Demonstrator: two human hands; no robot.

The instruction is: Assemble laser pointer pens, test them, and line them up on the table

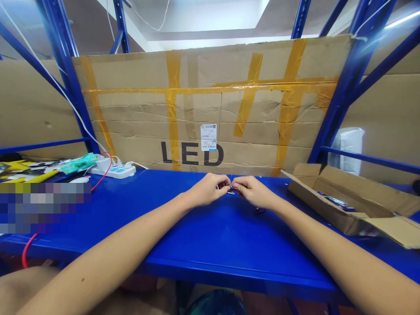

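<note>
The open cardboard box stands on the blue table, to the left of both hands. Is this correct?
Not the side: the head view shows the open cardboard box to the right of both the left hand and the right hand. It does stand on the blue table.

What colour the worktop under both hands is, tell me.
The worktop is plain deep blue, best seen in the head view.
</note>
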